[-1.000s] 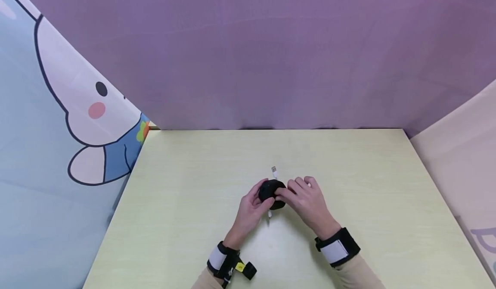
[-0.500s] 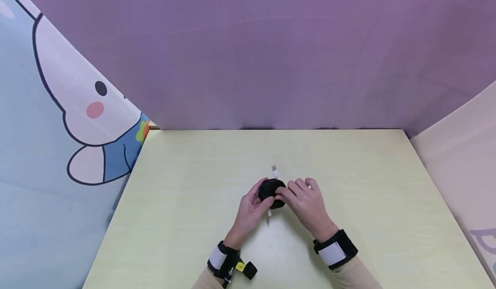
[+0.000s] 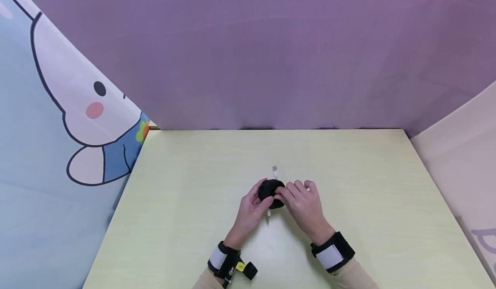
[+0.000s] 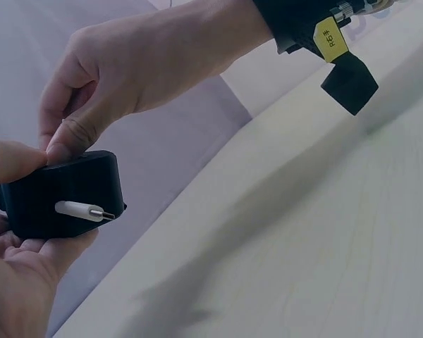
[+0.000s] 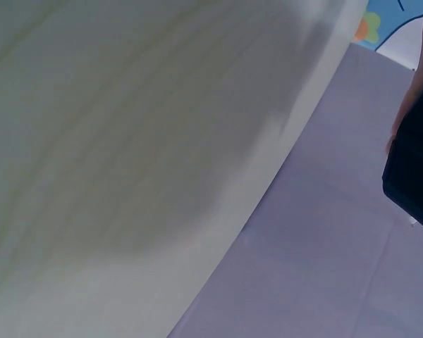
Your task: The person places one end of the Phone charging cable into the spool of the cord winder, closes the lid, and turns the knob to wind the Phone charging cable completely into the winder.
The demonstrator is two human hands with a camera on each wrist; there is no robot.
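Observation:
In the head view a black rounded cable winder (image 3: 267,188) is held above the table. A white USB plug (image 3: 275,171) sticks out of its far side, and a slim white plug with a metal tip (image 4: 81,210) pokes out of the near side. My left hand (image 3: 249,212) grips the winder from the left, thumb on top and fingers beneath. From the right, the thumb and forefinger of my right hand (image 3: 305,208) pinch at its upper face, other fingers curled. What lies between those fingertips is hidden. Only the winder's dark edge (image 5: 412,162) shows in the right wrist view.
A pale wooden table (image 3: 186,172) lies under both hands. Behind it hangs a purple cloth (image 3: 248,56). A blue cartoon-print cloth (image 3: 35,220) borders the left side, a pale cloth (image 3: 457,160) the right. Both wrists wear black straps (image 3: 333,252).
The right wrist has shifted slightly left and toward the person. Both hands keep their hold on the winder, which has hardly moved.

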